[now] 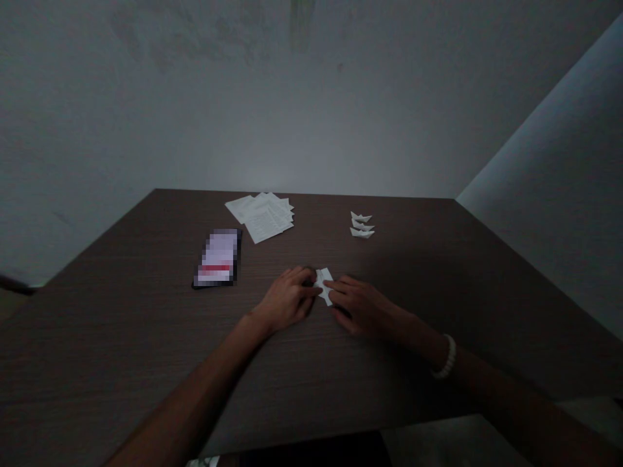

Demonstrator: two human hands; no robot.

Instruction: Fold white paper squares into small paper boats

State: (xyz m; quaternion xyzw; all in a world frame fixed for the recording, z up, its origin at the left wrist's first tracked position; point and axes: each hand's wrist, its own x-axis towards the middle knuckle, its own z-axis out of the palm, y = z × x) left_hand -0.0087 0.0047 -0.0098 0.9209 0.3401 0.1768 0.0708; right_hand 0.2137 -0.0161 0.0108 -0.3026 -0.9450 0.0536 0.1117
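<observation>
A small folded piece of white paper (325, 277) lies on the table between my hands. My left hand (289, 295) has its fingers curled at the paper's left edge, thumb and fingertips touching it. From the right, my right hand (363, 301) presses its fingertips onto the paper. The fingers cover part of the paper, so its exact folded shape cannot be made out. Beyond my right hand stand 3 small folded paper boats (362, 226), set close together in a short column.
A fanned stack of printed paper sheets (267, 217) lies toward the back of the brown table (146, 337). Left of my hands is a phone (217, 258) with its screen lit and blurred. A pale wall (311, 117) rises behind the table's far edge.
</observation>
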